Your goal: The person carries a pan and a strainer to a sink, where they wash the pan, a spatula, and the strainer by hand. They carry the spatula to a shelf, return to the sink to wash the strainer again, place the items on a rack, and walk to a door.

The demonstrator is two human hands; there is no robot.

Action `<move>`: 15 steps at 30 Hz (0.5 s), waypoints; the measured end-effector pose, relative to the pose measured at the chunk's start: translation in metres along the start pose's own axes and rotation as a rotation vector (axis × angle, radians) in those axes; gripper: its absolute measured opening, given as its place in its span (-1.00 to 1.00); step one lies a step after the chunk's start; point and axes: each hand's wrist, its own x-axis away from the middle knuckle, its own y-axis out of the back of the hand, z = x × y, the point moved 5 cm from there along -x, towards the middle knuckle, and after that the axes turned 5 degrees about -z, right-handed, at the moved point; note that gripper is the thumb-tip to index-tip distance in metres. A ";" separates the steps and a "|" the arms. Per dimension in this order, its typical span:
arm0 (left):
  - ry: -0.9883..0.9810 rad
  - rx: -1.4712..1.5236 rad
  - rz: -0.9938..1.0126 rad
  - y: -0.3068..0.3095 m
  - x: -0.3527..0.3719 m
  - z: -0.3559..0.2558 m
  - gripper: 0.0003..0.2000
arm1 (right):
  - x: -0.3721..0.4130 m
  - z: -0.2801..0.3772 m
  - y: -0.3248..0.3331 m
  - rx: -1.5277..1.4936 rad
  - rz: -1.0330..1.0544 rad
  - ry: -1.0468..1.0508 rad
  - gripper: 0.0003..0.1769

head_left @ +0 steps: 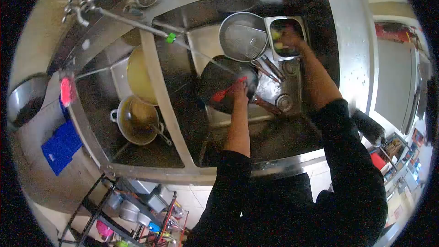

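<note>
My left hand [240, 90] is closed around a red, spatula-shaped utensil [220, 95], inside a dark wok [212, 80] in the right-hand sink basin. A stream of water from the tap hose runs down into the wok. The wok's brown handle [267, 105] points to the lower right. My right hand [291, 39] reaches into a rectangular steel container [284, 58], beside something yellow-green [275, 34] that looks like a sponge. Shadow and blur hide the right fingers. Left of the container sits a round metal pot [228, 51] with a strainer-like piece inside.
Wooden-handled tools [273, 69] lie below the pot, near a steel tray with round cups [284, 102]. A divider [160, 82] separates the left basin, which holds a two-handled pot [122, 130] and a yellowish vessel [139, 75]. The tap hose [132, 24] crosses above. A blue cloth [62, 147] lies left.
</note>
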 end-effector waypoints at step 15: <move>-0.636 -0.465 -0.697 0.016 0.007 -0.067 -0.66 | 0.181 0.142 -0.042 -1.632 -0.001 -0.182 -0.39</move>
